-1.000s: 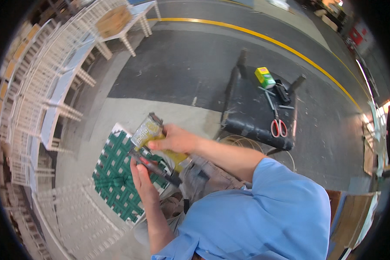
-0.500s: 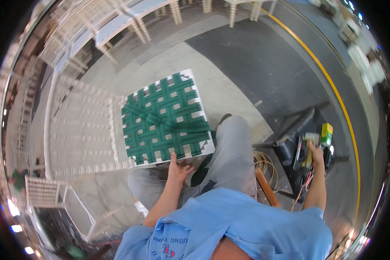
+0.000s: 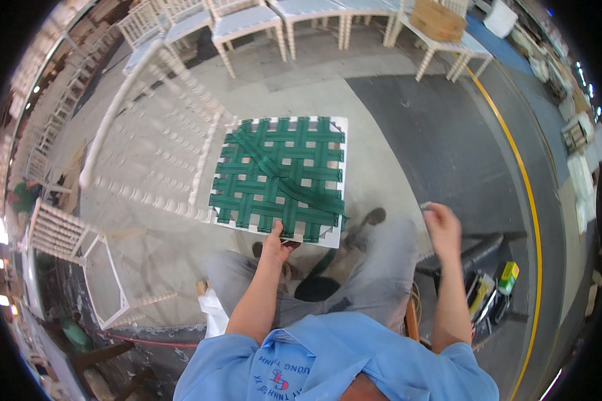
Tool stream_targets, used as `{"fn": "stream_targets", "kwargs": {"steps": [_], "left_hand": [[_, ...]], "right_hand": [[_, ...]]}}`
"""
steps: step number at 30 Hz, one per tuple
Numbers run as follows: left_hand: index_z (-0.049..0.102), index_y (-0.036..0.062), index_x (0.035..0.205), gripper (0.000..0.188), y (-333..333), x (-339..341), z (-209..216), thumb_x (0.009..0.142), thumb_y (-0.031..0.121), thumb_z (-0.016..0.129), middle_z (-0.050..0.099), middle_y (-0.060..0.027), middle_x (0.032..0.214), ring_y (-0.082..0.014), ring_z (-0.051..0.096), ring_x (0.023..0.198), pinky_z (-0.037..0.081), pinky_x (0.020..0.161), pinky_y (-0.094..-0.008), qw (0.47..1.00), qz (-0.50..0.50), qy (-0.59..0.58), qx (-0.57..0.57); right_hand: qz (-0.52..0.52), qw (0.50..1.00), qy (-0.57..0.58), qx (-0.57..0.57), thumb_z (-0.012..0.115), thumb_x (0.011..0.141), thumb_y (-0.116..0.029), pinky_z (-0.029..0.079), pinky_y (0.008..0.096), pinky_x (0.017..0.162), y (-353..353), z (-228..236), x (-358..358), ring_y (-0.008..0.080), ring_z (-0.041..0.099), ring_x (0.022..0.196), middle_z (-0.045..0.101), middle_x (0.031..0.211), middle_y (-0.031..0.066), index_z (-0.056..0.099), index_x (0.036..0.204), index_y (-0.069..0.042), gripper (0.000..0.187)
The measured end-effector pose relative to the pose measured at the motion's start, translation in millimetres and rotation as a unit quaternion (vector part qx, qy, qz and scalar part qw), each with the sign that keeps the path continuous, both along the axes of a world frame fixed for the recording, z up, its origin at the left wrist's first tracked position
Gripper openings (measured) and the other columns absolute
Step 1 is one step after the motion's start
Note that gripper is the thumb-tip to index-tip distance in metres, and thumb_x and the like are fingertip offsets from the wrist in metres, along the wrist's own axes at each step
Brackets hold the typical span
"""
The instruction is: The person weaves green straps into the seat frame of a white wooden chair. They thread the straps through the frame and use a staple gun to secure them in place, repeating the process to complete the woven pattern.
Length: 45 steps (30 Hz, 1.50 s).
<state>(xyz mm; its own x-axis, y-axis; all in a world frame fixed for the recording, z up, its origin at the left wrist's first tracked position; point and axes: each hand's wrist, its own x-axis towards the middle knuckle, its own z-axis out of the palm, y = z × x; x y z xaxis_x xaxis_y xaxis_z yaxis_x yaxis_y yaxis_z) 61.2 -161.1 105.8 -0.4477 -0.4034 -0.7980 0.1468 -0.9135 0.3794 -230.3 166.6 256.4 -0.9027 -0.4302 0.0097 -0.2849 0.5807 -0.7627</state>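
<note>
A white chair with a turned-spindle back stands tilted in front of me, its back to the left. Green webbing is woven across the seat frame, and one loose strap lies diagonally over the weave. My left hand grips the seat's near edge, thumb on top and fingers underneath. To the right of the seat, my right hand is raised in the air, blurred. Its fingers are closed, with a small pale bit at the tips that is too smeared to name.
A black tray at my right holds several tools and a yellow-green box. Below my right arm is a wooden bar. White chairs line the far side, one bearing a cardboard box. An unwebbed chair frame lies at left.
My right hand has left the tool tray and come up and leftward toward the seat. The view has shifted, and the chair now sits farther right in it. My left hand stays at the seat edge.
</note>
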Motion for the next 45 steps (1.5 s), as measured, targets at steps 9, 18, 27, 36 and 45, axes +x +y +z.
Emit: {"fn": "stream_targets", "kwargs": {"steps": [9,18,27,36,45], "left_hand": [[0.046,0.0102,0.144,0.053,7,11,22,0.102,0.037,0.064,0.056,-0.0182,0.137,-0.0393,0.057,0.121,0.051,0.091,-0.0616,0.988,0.019,-0.083,-0.126],[0.059,0.0041,0.125,0.035,121,18,12,0.101,0.029,0.063,0.068,-0.0096,0.099,-0.0154,0.066,0.075,0.052,0.065,-0.0272,0.974,-0.079,-0.073,-0.197],[0.063,0.0051,0.126,0.031,175,8,39,0.105,0.027,0.059,0.069,-0.0061,0.1,-0.0149,0.066,0.08,0.054,0.071,-0.0292,0.936,-0.246,-0.037,-0.25],[0.064,0.007,0.121,0.028,169,24,43,0.104,0.029,0.057,0.069,-0.0058,0.101,-0.0162,0.066,0.08,0.055,0.074,-0.0319,0.935,-0.234,-0.1,-0.248],[0.061,0.0066,0.128,0.045,134,27,43,0.106,0.045,0.053,0.07,-0.0098,0.114,-0.0206,0.069,0.088,0.056,0.079,-0.0353,0.959,-0.19,-0.055,-0.205]], "right_hand": [[0.23,0.897,-0.356,0.123,0.078,0.088,-0.044,0.048,0.0458,0.1,-168,-121,64,0.0316,0.059,0.125,0.062,0.136,0.0236,0.06,0.136,0.005,0.072],[0.289,0.911,-0.249,0.155,0.076,0.09,-0.046,0.051,0.0419,0.095,-140,-149,61,0.0338,0.062,0.119,0.063,0.131,0.0225,0.061,0.137,-0.003,0.065],[0.265,0.921,-0.236,0.163,0.073,0.089,-0.052,0.051,0.0434,0.096,-172,-141,49,0.0334,0.068,0.114,0.073,0.115,0.0238,0.072,0.119,-0.002,0.058],[0.212,0.958,-0.171,0.087,0.065,0.097,-0.047,0.053,0.0425,0.067,-182,-159,77,0.028,0.067,0.085,0.072,0.105,0.0195,0.069,0.123,0.0,0.055],[0.287,0.879,-0.381,0.009,0.064,0.098,-0.04,0.051,0.0383,0.081,-113,-85,133,0.0218,0.064,0.085,0.072,0.09,0.0087,0.075,0.099,0.001,0.042]]}}
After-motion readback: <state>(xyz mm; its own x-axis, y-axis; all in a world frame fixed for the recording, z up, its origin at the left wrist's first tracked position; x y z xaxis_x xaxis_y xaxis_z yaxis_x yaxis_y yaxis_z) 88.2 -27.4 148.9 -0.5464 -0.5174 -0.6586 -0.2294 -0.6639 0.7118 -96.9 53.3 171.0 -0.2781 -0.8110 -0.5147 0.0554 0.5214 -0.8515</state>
